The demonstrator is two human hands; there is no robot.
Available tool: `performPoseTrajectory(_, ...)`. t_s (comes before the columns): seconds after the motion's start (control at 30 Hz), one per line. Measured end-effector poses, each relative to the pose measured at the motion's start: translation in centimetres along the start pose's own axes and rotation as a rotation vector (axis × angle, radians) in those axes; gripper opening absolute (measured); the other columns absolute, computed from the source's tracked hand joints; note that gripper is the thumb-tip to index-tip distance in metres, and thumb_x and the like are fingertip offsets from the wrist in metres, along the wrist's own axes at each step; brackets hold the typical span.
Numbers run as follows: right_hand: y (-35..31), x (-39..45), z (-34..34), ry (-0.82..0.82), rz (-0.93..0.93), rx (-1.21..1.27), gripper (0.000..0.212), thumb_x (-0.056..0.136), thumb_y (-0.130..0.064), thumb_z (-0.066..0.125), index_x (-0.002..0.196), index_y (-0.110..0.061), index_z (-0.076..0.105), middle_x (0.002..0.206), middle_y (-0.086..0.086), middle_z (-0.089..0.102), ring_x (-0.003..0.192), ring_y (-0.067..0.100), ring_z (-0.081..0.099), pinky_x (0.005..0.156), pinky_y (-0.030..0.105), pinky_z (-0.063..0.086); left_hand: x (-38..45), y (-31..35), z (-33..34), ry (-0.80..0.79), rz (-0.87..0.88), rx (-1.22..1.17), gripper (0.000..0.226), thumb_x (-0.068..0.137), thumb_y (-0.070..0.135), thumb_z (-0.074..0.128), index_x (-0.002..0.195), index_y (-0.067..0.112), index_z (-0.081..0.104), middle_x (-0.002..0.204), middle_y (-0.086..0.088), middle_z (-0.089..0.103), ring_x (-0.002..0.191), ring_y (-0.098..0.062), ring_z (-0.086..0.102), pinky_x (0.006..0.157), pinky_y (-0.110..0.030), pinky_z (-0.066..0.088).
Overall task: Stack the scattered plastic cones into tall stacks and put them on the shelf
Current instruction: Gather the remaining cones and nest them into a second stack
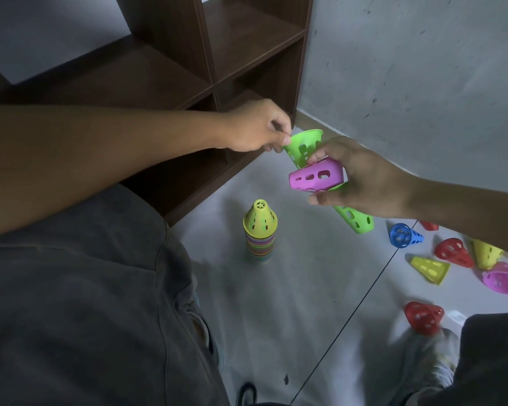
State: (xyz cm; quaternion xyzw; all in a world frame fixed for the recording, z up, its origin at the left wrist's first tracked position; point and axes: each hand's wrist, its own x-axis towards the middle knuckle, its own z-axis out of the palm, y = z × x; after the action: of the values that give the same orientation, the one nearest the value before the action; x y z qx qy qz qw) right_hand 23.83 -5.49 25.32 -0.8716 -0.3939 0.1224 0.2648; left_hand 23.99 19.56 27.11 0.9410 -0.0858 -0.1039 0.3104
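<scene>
My left hand (255, 127) pinches the rim of a green cone (302, 145) in the air, its wide end up. My right hand (361, 177) grips a pink cone (316, 177) lying sideways, and a second green cone (354, 219) sticks out below its palm. On the floor beneath stands a tall stack of coloured cones (260, 232) topped by a yellow one. Loose cones lie at the right: a blue cone (403, 235), two red cones (452, 252) (423, 317), yellow cones (430, 269) and another pink cone (503, 281).
A dark brown wooden shelf (214, 83) with open compartments stands behind the hands, against a grey wall (408, 68). My knees in dark trousers fill the lower left and lower right. A shoe (428, 364) rests near the red cone. A dark seam crosses the floor.
</scene>
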Motion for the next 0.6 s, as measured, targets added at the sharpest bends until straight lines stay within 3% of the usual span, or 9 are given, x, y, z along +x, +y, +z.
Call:
performPoseTrajectory(0.1,-0.2,-0.1,0.6,0.014,-0.046,0.002,0.056,0.072,-0.036,0.086,0.120,-0.023,0.061,0.136,0.000,0.048,0.130,0.016,0.047,0.107,0.020,0.035,0.0,-0.3,-0.4,0.046,-0.010,0.028,0.017,0.099,0.023,0.062,0.097,0.009,0.073,0.086,0.001,0.076,0.081,-0.011,0.074,0.087,-0.041,0.061)
performPoseTrajectory(0.17,-0.2,-0.3,0.8,0.012,-0.064,-0.023,0.056,0.073,-0.035,0.086,0.122,-0.023,0.060,0.146,0.000,0.043,0.142,0.009,0.035,0.103,0.006,0.026,-0.1,-0.4,-0.6,0.075,-0.006,0.059,0.017,0.099,0.023,0.062,0.095,0.010,0.072,0.083,0.000,0.077,0.079,-0.011,0.074,0.086,-0.044,0.060)
performPoseTrajectory(0.37,0.3,-0.5,1.3,0.000,-0.079,-0.051,0.058,0.073,-0.047,0.082,0.123,-0.033,0.056,0.152,-0.002,0.038,0.145,0.006,0.031,0.107,0.036,0.042,-0.2,-1.9,-1.1,0.010,-0.073,0.152,0.018,0.100,0.019,0.059,0.086,0.012,0.069,0.077,-0.001,0.076,0.078,-0.011,0.074,0.085,-0.042,0.060)
performPoseTrajectory(0.47,0.6,-0.7,1.1,-0.024,-0.070,-0.086,0.059,0.075,-0.045,0.082,0.125,-0.030,0.055,0.149,0.000,0.040,0.143,0.010,0.035,0.104,0.033,0.043,-0.6,-2.9,-1.2,-0.243,-0.207,0.072,0.022,0.104,0.016,0.052,0.085,0.014,0.062,0.082,-0.008,0.077,0.087,-0.024,0.075,0.076,-0.035,0.057)
performPoseTrajectory(0.6,0.7,-0.9,1.0,-0.039,-0.052,-0.132,0.060,0.076,-0.043,0.083,0.127,-0.027,0.055,0.144,0.001,0.044,0.131,0.020,0.049,0.101,0.036,0.046,-1.4,-3.8,-0.7,-0.537,-0.341,0.022,0.019,0.106,0.022,0.048,0.095,0.013,0.061,0.094,-0.009,0.078,0.099,-0.027,0.073,0.086,-0.041,0.052)
